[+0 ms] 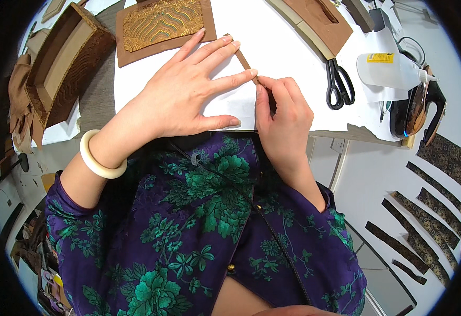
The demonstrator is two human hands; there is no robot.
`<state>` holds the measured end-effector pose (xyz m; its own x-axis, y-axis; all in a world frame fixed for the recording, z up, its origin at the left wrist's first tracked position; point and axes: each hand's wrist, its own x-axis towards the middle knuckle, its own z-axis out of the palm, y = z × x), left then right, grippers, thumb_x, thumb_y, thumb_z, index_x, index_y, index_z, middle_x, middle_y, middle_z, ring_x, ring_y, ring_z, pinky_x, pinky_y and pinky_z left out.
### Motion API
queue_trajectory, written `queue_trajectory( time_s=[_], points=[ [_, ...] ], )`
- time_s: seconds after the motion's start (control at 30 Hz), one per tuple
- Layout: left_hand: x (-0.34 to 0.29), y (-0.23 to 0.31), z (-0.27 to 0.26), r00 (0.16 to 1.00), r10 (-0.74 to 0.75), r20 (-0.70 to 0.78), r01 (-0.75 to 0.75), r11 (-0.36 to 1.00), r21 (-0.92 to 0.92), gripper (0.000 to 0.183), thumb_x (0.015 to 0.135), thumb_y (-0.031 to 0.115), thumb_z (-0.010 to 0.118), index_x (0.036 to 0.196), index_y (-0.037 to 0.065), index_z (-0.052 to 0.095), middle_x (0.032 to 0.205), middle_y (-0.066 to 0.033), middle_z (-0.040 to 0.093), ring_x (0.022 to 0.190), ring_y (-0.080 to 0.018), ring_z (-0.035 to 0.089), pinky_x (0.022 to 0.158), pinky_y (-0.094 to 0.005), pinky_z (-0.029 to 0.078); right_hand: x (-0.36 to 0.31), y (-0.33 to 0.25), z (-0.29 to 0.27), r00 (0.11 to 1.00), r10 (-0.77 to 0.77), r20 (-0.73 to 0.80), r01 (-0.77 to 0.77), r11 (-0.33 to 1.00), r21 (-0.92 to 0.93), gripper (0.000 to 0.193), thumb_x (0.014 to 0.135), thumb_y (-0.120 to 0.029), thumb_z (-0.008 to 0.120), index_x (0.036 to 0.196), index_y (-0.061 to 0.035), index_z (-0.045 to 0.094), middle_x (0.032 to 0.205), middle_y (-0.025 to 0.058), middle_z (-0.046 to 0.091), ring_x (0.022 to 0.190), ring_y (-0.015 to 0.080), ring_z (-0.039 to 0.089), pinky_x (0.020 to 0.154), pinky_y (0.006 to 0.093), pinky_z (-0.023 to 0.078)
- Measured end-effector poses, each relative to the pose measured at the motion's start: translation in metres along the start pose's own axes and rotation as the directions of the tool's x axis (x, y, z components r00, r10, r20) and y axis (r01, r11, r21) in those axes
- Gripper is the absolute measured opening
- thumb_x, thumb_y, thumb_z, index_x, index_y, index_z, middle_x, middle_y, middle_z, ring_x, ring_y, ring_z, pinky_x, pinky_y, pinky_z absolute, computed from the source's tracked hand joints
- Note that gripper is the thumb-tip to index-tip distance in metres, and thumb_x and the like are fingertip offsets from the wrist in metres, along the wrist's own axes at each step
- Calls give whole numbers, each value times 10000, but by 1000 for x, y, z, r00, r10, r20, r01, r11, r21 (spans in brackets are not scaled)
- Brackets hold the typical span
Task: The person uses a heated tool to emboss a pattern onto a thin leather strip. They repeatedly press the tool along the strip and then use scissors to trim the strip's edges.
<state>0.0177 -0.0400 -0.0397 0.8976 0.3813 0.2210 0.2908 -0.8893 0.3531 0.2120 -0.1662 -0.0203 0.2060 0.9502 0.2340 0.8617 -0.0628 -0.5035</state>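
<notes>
Worker: A person in a purple jacket with green flowers, cream bangle on the left wrist, sits or stands, I cannot tell which, at a bench partly covered by white paper.
Brown strip: The narrow strip lies slantwise on the paper, upper centre of the frame, between the two hands.
Left hand: The hand is spread wide and flat, grasping nothing, with fingertips resting along the strip and the little finger reaching the brown panel's edge.
Right hand: Thumb and forefinger of this hand pinch the strip's lower end; the other fingers curl in.
Upper left: A brown panel carries a gold-patterned piece; farther left an open box in dark patterned covering stands tilted.
Upper right: Black-handled scissors lie at the end of a long brown board, near a translucent bottle on its side.
Lower right: Dark patterned strips are laid out on a pale surface.
</notes>
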Motion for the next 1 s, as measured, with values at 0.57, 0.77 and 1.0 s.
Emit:
queue_trajectory(
  time_s=[0.57, 0.77, 1.0],
  points=[
    [1, -3, -3, 999, -33, 36, 34, 999, -25, 938, 987, 701, 671, 1728, 176, 435, 1723, -219, 453, 1655, -357, 371, 1388, -614, 183, 3, 19, -16, 953, -271, 137, 282, 957, -63, 475, 843, 56, 737, 1318, 35, 731, 988, 108, 600, 895, 296, 613, 778, 414, 535],
    [2, 1, -1, 999, -34, 16, 33, 997, 65, 963, 981, 701, 682, 1680, 74, 466, 1669, -217, 512, 1627, -340, 410, 1389, -586, 198, 3, 14, -19, 933, -302, 195, 331, 933, -143, 468, 874, 50, 699, 1341, 86, 699, 986, 121, 579, 878, 295, 589, 795, 411, 530],
    [4, 4, -3, 1000, -10, 7, 9, 999, 41, 795, 968, 673, 712, 1629, 249, 585, 1653, -247, 522, 1614, -374, 422, 1372, -583, 231, -1, 13, -20, 944, -257, 208, 292, 942, -162, 484, 877, 53, 684, 1360, 57, 713, 992, 113, 569, 876, 278, 581, 785, 404, 527]
  ],
)
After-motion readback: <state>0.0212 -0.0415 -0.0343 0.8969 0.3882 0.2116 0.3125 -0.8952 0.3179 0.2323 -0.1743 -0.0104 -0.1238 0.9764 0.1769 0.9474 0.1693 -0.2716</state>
